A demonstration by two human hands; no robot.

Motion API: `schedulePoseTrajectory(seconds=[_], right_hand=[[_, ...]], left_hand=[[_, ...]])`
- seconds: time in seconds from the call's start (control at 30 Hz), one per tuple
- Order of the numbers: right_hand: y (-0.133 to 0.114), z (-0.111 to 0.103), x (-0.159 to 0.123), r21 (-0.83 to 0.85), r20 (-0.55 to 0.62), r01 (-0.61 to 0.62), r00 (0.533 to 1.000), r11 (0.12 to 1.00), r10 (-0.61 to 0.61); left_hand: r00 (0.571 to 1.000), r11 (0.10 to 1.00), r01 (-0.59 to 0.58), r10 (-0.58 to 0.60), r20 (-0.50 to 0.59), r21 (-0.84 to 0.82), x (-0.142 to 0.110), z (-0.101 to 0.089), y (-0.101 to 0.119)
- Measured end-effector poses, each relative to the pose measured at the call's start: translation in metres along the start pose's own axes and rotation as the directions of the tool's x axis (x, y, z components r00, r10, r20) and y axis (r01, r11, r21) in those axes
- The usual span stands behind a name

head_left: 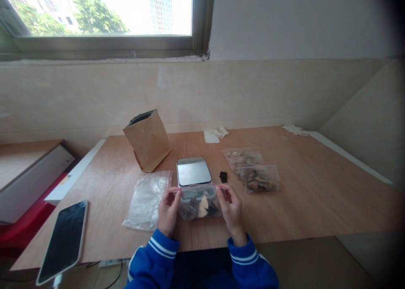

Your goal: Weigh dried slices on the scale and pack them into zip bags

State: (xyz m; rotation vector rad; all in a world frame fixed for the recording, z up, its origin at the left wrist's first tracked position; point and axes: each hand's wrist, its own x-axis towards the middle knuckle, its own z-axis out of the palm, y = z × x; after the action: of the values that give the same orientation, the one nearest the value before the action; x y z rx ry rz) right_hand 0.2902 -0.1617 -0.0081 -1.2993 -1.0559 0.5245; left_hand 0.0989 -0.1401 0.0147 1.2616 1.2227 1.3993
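A clear zip-lock bag [186,211] with a red-edged top holds dried pieces, one pale and the others dark. My left hand [168,211] pinches its upper left corner, and my right hand [232,209] pinches the upper right one. The bag hangs just in front of a kitchen scale [193,171] with a silver plate and covers the scale's near edge. Flat beside my left hand lie empty clear zip-lock bags [144,202]. A small dark piece [223,177] rests to the right of the scale.
Several filled zip-lock bags [259,179] overlap at the right. An open brown paper bag [148,141] stands at the back left. A tablet [65,240] with a cable overhangs the table's left front edge. Crumpled tissues [219,132] lie near the wall.
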Motion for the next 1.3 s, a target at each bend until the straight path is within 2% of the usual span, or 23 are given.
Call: schedulePoseTrajectory(seconds=[0.23,0.7,0.87,1.0,1.1,1.3], right_hand=[[-0.001,-0.001,0.0,0.019,0.025,-0.048,0.999,0.999,0.047],[-0.002,0.003,0.0,-0.044,0.017,0.013,1.0,0.999,-0.013],[-0.003,0.002,0.001,0.021,0.017,-0.04,0.999,0.999,0.039],[-0.009,0.001,0.003,0.078,0.088,-0.142,0.987,0.987,0.135],[-0.013,0.002,0.003,0.112,0.141,-0.192,0.974,0.975,0.175],[-0.015,0.004,0.002,0.099,0.175,-0.145,0.976,0.984,0.126]], left_hand=[[1.0,1.0,-0.016,0.016,-0.017,0.013,0.0,0.0,0.001],[1.0,0.999,-0.014,0.015,-0.01,0.044,-0.002,0.002,0.002],[1.0,1.0,-0.011,0.011,0.003,-0.007,-0.003,0.002,0.005],[0.999,0.997,0.002,0.002,0.051,-0.079,-0.002,0.003,0.006],[0.995,0.998,0.018,-0.011,0.098,-0.066,-0.002,0.004,0.006],[0.996,0.997,0.052,-0.047,0.081,-0.059,-0.001,0.002,0.006]])
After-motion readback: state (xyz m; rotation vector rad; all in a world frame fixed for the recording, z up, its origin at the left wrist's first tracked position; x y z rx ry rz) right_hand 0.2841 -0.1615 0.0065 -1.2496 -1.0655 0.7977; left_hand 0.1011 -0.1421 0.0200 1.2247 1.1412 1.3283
